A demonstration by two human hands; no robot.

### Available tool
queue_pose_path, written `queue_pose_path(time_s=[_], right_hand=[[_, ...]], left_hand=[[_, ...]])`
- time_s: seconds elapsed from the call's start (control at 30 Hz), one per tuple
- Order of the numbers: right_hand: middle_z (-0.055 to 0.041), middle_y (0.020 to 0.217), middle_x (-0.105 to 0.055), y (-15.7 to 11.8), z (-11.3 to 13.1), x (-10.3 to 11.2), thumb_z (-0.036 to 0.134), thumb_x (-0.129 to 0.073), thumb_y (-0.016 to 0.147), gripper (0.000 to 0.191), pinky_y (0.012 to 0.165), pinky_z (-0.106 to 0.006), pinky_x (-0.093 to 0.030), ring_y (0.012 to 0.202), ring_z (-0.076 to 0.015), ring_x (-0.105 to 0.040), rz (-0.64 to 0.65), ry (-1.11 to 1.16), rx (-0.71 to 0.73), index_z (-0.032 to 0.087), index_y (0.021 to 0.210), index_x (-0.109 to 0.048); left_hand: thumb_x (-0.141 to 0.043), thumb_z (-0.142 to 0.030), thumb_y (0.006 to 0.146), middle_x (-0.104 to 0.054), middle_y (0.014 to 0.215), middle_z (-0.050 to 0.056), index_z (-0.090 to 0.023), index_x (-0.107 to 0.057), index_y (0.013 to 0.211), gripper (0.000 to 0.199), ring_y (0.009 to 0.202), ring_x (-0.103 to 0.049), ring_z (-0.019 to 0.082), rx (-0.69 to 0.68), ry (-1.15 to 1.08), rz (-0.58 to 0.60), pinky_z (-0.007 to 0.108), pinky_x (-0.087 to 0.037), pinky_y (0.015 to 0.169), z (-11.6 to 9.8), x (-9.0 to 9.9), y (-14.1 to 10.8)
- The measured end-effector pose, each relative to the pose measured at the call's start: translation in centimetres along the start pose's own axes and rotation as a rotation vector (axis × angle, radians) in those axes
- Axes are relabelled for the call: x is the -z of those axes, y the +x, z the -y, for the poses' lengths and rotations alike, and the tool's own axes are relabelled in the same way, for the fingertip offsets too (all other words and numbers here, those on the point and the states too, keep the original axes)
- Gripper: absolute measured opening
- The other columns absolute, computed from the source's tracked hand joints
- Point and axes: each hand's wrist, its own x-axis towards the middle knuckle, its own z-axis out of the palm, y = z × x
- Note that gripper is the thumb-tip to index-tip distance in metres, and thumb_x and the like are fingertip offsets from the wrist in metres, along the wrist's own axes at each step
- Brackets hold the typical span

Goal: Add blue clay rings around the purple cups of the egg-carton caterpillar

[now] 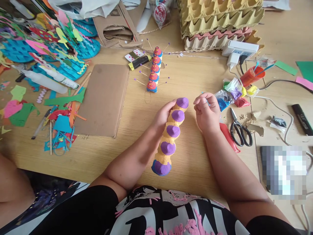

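My left hand (164,115) grips the upper end of an egg-carton strip (170,123), its fingers partly hidden behind it. The strip's yellow bumps are capped with purple clay (173,131), and blue clay edges the lowest bump. To the right, apart from the strip, my right hand (207,112) is closed with its fingertips pinched. A little blue shows between those fingers, too small to make out. Farther back stands a finished-looking strip (154,70) with red and blue smiling bumps and purple-tipped sticks.
Scissors (241,129), bagged clay (236,89) and an orange cup (253,76) lie on the right. Stacked egg trays (220,23) and a power strip (241,48) stand behind. Cardboard (102,98), paper scraps (62,124) and glue bottles (44,80) cover the left. Another person's arm (14,189) is at far left.
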Motion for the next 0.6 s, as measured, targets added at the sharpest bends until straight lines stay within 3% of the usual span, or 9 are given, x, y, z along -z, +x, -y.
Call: queue_pose_path(time_s=[0.13, 0.37, 0.6], right_hand=[[0.0017, 0.066, -0.055, -0.1, 0.9, -0.1, 0.084, -0.072, 0.091, 0.055, 0.055, -0.033, -0.046, 0.060, -0.0175, -0.051, 0.052, 0.118, -0.075, 0.030, 0.089, -0.062], [0.0048, 0.052, -0.042, -0.4, 2.4, -0.7, 0.074, -0.081, 0.087, 0.055, 0.052, -0.032, -0.039, 0.051, -0.0144, -0.040, 0.167, 0.271, -0.148, 0.027, 0.069, -0.059], [0.0065, 0.057, -0.043, -0.4, 2.1, -1.0, 0.077, -0.089, 0.080, 0.060, 0.052, -0.029, -0.033, 0.051, -0.0106, -0.033, 0.147, 0.219, -0.113, 0.026, 0.069, -0.058]], left_hand=[[-0.085, -0.087, 0.074, -0.073, 0.074, 0.008, -0.031, -0.073, 0.084, 0.059, 0.087, -0.078, 0.037, 0.077, -0.102, -0.029, 0.051, -0.057, 0.080, 0.5, -0.2, 0.3], [-0.094, -0.053, 0.081, -0.066, 0.065, -0.002, -0.029, -0.074, 0.084, 0.031, 0.055, -0.061, 0.018, 0.162, -0.353, -0.048, 0.034, -0.047, 0.058, 0.3, -0.8, -0.2], [-0.090, -0.054, 0.084, -0.076, 0.074, 0.002, -0.031, -0.078, 0.086, 0.026, 0.072, -0.073, 0.027, 0.145, -0.320, -0.047, 0.040, -0.055, 0.071, 0.5, -0.7, -0.1]])
